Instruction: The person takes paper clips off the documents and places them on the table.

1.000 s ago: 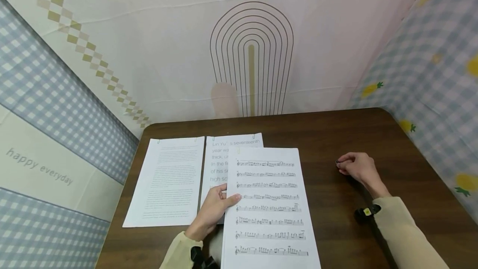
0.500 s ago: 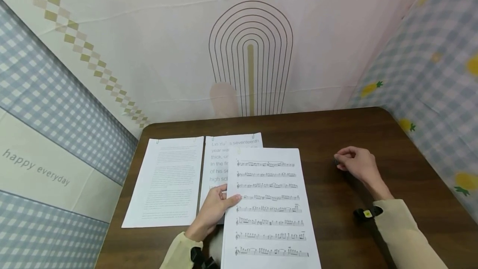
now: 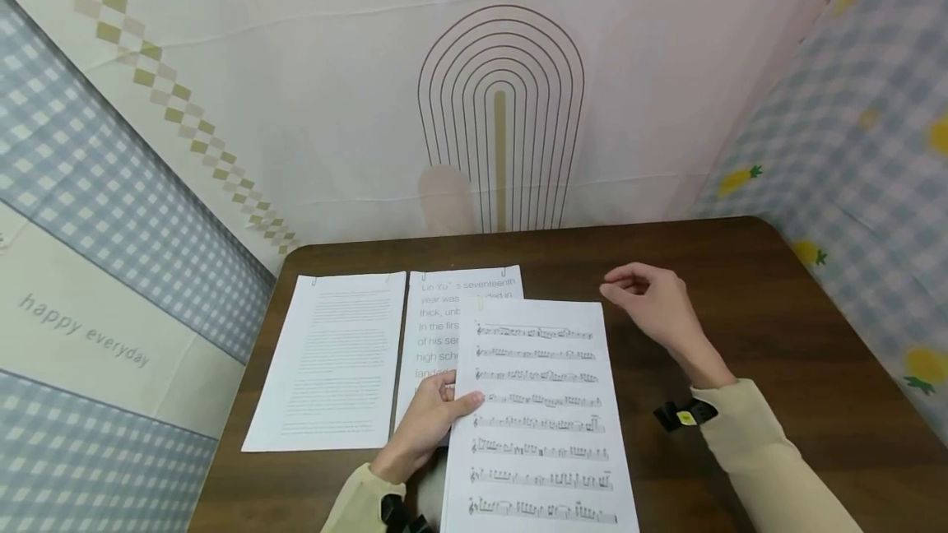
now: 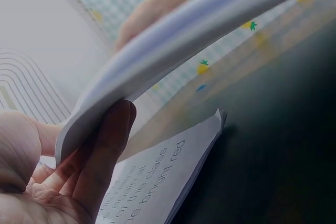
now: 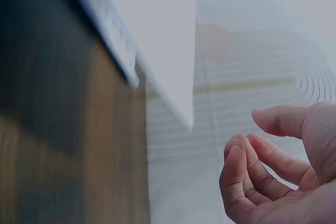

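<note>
My left hand [image 3: 429, 418] grips the left edge of a stack of sheet music [image 3: 544, 418], thumb on top and fingers beneath. In the left wrist view the stack [image 4: 157, 40] is seen edge-on and bends in that hand's grip. A pale paper clip [image 3: 479, 303] sits at its top left corner. My right hand [image 3: 652, 303] hovers beyond the stack's top right corner, fingers bent toward the thumb. In the right wrist view a gap shows between thumb [image 5: 281, 120] and fingertips; I cannot tell whether something small is pinched there.
Left of the music lies a large-print text sheet [image 3: 437, 327], partly covered by it. Farther left is a dense text sheet [image 3: 333, 360]. Both carry paper clips at the top. The brown table [image 3: 592, 245] ends against a hanging cloth [image 3: 333, 105].
My right hand has left the table's right side, where a small dark thing showed at its fingertips, and moved left and farther back. The sheet music has shifted slightly right and toward me.
</note>
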The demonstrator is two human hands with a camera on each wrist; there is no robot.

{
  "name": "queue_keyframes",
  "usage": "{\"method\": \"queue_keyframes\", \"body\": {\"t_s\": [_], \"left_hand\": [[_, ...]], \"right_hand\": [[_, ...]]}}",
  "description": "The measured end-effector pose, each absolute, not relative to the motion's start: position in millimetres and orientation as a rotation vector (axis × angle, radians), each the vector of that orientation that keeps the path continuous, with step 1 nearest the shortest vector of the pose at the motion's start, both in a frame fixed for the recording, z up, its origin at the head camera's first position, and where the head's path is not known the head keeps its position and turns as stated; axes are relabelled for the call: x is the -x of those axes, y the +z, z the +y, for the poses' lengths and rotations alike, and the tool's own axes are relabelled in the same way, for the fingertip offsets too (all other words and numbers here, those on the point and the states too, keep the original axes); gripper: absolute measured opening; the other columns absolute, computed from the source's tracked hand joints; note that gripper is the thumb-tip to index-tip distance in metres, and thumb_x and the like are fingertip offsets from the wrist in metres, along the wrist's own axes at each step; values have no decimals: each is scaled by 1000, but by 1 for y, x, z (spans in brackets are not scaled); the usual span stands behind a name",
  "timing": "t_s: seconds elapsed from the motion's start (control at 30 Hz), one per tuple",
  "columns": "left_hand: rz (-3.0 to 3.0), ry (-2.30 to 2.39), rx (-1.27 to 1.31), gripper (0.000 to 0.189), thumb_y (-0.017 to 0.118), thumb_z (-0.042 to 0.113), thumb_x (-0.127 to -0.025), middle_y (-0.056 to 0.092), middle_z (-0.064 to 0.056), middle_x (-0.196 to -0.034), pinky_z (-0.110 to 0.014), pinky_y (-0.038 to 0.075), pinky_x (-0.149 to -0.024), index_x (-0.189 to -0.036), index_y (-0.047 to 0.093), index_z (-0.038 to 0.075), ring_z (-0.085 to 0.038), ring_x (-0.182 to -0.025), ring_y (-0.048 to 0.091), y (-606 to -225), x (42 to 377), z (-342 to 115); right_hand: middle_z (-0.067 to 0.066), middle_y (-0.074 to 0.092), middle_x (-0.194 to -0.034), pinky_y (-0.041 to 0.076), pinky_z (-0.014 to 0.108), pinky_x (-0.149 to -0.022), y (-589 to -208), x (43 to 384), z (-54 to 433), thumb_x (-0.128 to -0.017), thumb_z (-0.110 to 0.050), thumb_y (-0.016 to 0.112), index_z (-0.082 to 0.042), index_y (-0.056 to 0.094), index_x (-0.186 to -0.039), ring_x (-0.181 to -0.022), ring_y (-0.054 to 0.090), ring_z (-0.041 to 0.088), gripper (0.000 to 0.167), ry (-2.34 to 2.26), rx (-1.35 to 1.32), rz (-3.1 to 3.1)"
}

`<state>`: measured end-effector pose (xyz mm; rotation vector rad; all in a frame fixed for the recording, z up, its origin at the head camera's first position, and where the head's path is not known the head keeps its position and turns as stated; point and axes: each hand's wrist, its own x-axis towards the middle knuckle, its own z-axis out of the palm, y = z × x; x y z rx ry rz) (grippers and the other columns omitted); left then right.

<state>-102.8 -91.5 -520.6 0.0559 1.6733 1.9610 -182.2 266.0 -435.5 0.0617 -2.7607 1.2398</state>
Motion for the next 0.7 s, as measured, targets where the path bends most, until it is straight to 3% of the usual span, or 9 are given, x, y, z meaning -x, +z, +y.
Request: {"method": "queue_keyframes", "body": {"t_s": [0.27,0.5,0.7], "left_hand": [[1659,1964,-59,46,70,9,-104,81,-21,-122,-38,69,-87,-146,59,-5,-22,-98,85,-519,100,-88],[1636,1961,-96,45,69,6,-103,81,-21,-122,-37,69,-88,-146,60,-4,-21,-97,85,-520,99,-86],[1652,1951,-95,46,69,6,-102,82,-21,-118,-37,69,-85,-146,60,-4,-20,-95,85,-519,96,-83]], "right_hand": [[11,81,-110,56,20,-79,-433,189,225,-98,-10,82,-9,80,-118,-91,70,21,21,1302,-370,-2730],[12,78,-126,59,51,-103,-436,192,195,-94,-5,83,-6,78,-126,-116,71,30,32,1315,-574,-2740],[16,77,-128,59,57,-104,-438,195,176,-93,-6,84,-2,76,-130,-116,71,37,38,1337,-643,-2782]]}}
